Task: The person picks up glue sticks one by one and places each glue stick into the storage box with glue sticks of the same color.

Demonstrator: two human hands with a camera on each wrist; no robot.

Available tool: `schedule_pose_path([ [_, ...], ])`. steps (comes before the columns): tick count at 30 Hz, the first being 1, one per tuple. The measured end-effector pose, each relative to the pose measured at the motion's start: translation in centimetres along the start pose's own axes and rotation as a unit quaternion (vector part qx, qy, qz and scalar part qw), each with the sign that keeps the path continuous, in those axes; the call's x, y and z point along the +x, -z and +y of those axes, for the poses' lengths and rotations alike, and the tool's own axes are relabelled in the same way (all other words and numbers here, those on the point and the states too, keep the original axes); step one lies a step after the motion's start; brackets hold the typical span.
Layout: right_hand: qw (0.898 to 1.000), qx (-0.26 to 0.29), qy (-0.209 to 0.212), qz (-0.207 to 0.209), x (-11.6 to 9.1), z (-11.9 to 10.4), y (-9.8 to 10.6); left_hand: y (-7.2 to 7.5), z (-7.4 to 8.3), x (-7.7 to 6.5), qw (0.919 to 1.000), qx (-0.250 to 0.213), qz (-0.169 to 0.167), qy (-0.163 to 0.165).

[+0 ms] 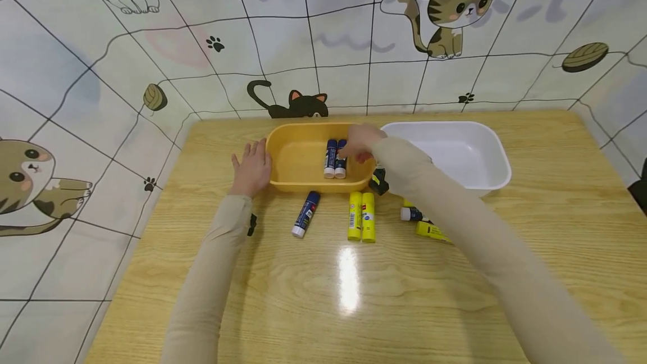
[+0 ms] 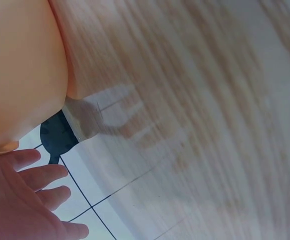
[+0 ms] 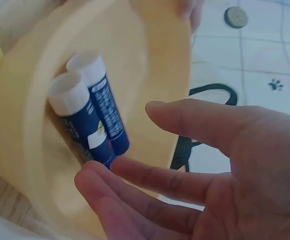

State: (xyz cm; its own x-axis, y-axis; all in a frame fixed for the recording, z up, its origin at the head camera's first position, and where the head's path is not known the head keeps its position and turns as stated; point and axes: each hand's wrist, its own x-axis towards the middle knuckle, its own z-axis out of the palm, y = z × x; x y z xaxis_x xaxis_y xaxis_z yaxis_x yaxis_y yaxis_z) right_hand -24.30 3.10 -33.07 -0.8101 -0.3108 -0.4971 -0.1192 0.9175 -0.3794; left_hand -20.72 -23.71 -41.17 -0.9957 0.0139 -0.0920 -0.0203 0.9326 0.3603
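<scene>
My left hand rests against the left end of an orange-yellow tub, fingers extended. In the left wrist view these fingers lie spread beside the tub wall. Inside the tub, two dark blue glue sticks with white ends lie side by side. Over the tub's right part is my right hand. The right wrist view shows its thumb well apart from the other fingers, whose tips are by the blue end of the nearer glue stick. Nothing is pinched between them.
A white tub stands to the right of the orange-yellow one. In front lie a blue glue stick, two yellow glue sticks, and more sticks partly hidden under my right forearm. A cat-patterned wall borders the table.
</scene>
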Motion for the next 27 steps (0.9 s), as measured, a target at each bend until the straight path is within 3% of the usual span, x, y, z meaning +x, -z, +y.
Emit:
schedule_pose_path([
  [10,0.995,0.001,0.097,0.021,-3.6,0.3,-0.5,0.1,0.2,-0.1,1.0,0.005,0.0,0.002],
  [27,0.99,0.021,0.128,0.054,-7.9,0.4,-3.0,-0.1,0.0,0.0,0.9999,-0.007,-0.001,-0.008],
])
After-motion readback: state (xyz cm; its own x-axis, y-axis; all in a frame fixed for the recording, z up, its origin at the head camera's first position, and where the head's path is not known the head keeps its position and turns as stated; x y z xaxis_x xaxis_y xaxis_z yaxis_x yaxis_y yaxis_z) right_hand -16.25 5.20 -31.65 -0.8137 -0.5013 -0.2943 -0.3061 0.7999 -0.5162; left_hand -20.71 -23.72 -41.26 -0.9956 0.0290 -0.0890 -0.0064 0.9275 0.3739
